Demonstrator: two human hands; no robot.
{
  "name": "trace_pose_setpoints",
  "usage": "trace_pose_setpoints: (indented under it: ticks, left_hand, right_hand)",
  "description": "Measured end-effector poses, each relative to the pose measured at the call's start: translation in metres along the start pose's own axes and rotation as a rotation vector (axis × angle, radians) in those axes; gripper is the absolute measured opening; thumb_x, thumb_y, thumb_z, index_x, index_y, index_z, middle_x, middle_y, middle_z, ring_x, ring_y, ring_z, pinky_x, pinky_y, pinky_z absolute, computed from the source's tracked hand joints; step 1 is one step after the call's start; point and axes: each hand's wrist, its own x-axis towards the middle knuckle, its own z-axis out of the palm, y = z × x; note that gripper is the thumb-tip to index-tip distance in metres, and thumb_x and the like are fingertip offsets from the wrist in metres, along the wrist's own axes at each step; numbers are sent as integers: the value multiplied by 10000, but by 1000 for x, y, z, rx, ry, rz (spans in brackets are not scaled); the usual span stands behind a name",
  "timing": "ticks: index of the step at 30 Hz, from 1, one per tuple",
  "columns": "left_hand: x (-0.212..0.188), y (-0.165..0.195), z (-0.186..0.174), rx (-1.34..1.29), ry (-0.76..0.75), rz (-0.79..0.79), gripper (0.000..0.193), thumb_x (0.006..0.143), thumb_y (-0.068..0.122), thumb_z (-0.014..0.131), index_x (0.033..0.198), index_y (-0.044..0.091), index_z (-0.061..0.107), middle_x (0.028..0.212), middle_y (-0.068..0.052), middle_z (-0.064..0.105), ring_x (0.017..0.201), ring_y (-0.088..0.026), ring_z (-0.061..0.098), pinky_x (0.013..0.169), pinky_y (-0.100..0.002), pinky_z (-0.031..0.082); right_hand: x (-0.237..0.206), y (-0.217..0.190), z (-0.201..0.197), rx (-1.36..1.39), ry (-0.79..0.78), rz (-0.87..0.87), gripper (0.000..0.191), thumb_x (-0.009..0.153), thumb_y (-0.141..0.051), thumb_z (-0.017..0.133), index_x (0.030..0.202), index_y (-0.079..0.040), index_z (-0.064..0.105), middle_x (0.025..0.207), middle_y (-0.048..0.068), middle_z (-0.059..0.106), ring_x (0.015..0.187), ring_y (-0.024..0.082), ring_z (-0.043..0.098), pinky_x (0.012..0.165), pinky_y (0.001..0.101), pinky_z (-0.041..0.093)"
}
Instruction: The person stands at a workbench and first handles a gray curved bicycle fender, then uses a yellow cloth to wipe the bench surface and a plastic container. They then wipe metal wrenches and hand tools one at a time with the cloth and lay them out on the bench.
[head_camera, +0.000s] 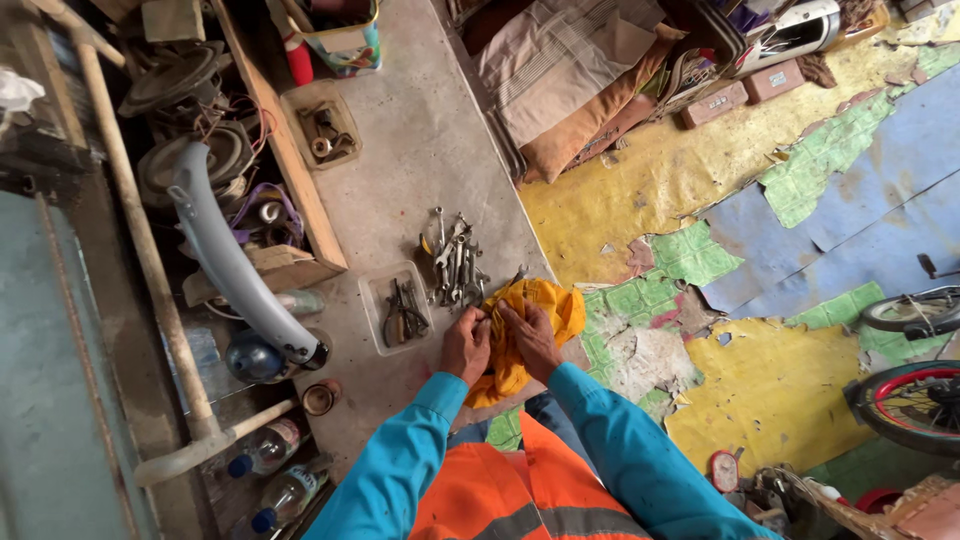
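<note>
Both hands, left hand and right hand, clutch a yellow cloth bunched between them, beside spanners on the concrete bench

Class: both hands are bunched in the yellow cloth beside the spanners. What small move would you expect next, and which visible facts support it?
Probably keep working the yellow cloth between the fingers, rubbing whatever is wrapped inside. Left hand and right hand both pinch the cloth close together, its folds hide any contents, and the spanners lie loose just beyond on the concrete slab, none picked up.
</note>
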Motion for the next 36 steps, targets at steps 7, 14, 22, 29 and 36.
trace_pose_setpoints:
  ticks: [7, 14, 22, 29, 36]
  left_hand:
    - [-16, -10, -11, 21, -16, 12, 264, 1020, 250, 656, 959, -7, 643, 782, -119, 657, 647, -209, 606, 632, -388, 502]
    - [-11, -6, -2, -577, 51, -189, 238, 1008, 265, 683, 893, 57, 689, 743, 65, 585, 670, -23, 488, 569, -266, 424]
    - [-14, -3, -8, -571, -91, -181, 263, 1008, 283, 644, 861, 66, 621, 618, 6, 559, 538, -113, 503, 514, -303, 393]
    - [-15, -10, -1, -21, 167, 10, 284, 976, 300, 687, 898, 27, 674, 730, -133, 697, 642, -250, 678, 631, -395, 534]
    - [-15, 0, -2, 273, 69, 177, 199, 960, 226, 665, 889, 41, 643, 830, -207, 703, 803, -431, 666, 686, -522, 522]
  right_hand:
    - [-7, -1, 7, -97, 16, -133, 246, 1028, -284, 652, 984, -42, 664, 790, -43, 599, 688, 52, 506, 578, 283, 438]
    - [-9, 4, 12, -655, 170, -570, 295, 1046, -299, 593, 1064, -13, 665, 767, 92, 689, 744, 135, 587, 620, 404, 483]
    - [0, -5, 3, -296, 287, -52, 417, 1074, -373, 607, 881, -4, 619, 684, 85, 575, 602, 261, 539, 538, 454, 441]
    - [-6, -17, -1, 449, -77, 338, 77, 890, -175, 592, 902, -105, 561, 861, 38, 669, 793, 186, 695, 714, 357, 617]
    - [0, -11, -17, 84, -124, 188, 146, 912, -180, 759, 873, -62, 682, 657, -3, 597, 489, 86, 504, 394, 270, 376]
